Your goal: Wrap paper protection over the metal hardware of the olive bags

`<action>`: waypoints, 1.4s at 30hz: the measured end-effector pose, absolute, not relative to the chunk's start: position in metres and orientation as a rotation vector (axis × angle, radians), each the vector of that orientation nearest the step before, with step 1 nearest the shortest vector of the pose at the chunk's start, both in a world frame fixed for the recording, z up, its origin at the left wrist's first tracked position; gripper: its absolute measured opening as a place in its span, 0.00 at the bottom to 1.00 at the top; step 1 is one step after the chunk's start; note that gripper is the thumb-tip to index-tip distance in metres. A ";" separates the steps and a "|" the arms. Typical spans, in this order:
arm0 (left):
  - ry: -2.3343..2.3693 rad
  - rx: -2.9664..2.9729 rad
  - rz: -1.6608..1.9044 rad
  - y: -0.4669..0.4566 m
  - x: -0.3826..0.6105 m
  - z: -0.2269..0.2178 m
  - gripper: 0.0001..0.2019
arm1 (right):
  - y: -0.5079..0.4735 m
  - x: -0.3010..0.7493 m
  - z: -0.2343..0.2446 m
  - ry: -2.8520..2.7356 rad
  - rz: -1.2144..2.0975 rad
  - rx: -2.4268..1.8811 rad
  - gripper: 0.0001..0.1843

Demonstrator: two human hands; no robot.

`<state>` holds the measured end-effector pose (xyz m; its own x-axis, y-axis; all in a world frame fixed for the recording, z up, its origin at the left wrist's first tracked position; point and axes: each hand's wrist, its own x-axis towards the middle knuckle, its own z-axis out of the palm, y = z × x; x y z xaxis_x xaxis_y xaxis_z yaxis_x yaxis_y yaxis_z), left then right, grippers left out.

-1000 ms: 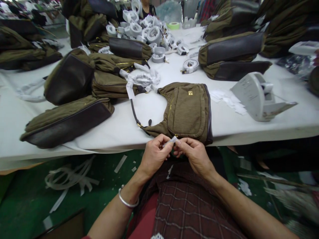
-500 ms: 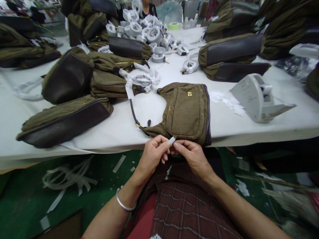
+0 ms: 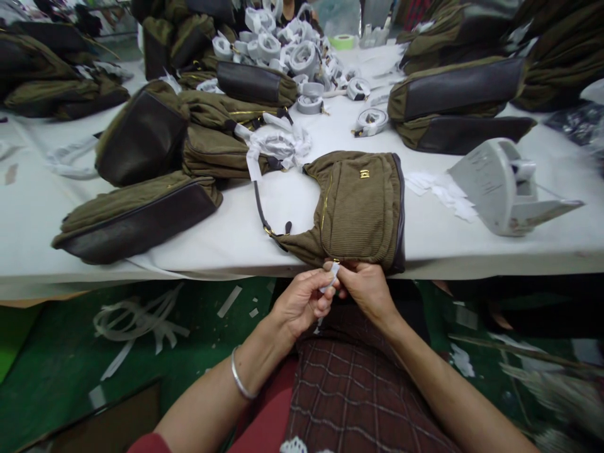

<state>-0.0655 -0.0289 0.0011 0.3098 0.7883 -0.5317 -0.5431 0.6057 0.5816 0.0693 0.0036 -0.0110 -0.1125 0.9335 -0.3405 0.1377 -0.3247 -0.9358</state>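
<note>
An olive corduroy handbag [image 3: 361, 211] lies at the table's front edge, its dark shoulder strap [image 3: 261, 211] curving off to the left. At the bag's near edge, a small gold fitting [image 3: 336, 260] shows just above my fingers. My left hand [image 3: 304, 299] pinches a small white paper strip [image 3: 333, 274] right beside that fitting. My right hand [image 3: 368, 286] is closed against the strip and the near edge of the bag; its fingertips are partly hidden, so what they grip is unclear.
More olive bags [image 3: 136, 217] are piled left, with others [image 3: 460, 97] at back right. Wrapped strap rolls [image 3: 302, 56] heap up behind. A grey tape dispenser [image 3: 504, 185] stands right, near loose white strips [image 3: 443, 195]. Scraps litter the green floor [image 3: 202, 358].
My left hand has dropped slightly and turned, tilting the white strip more upright. My right fingers have moved in closer to the bag's edge. The whole view has shifted a little.
</note>
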 end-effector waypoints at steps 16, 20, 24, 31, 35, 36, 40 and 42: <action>1.148 0.859 0.954 -0.025 -0.074 0.005 0.13 | -0.005 0.069 0.008 -0.618 2.172 -0.859 0.24; 1.582 1.639 1.070 -0.030 -0.079 0.009 0.10 | -0.005 0.075 0.013 -0.765 2.050 -0.989 0.28; 1.619 2.126 0.961 -0.034 -0.083 0.002 0.12 | -0.008 0.073 0.013 -0.893 1.916 -1.111 0.28; 1.577 1.843 1.009 -0.034 -0.081 0.004 0.10 | -0.009 0.070 -0.004 -0.971 1.712 -1.154 0.20; 1.242 1.097 0.948 -0.032 -0.081 0.007 0.13 | -0.009 0.074 -0.011 -1.130 1.552 -1.226 0.17; 1.148 0.938 0.941 -0.031 -0.082 0.006 0.15 | -0.008 0.074 -0.013 -1.147 1.525 -1.236 0.17; 0.879 0.527 0.918 -0.028 -0.081 -0.001 0.15 | -0.007 0.075 -0.016 -1.156 1.531 -1.257 0.19; 0.789 0.418 0.892 -0.027 -0.080 -0.004 0.15 | -0.007 0.075 -0.014 -1.157 1.553 -1.267 0.21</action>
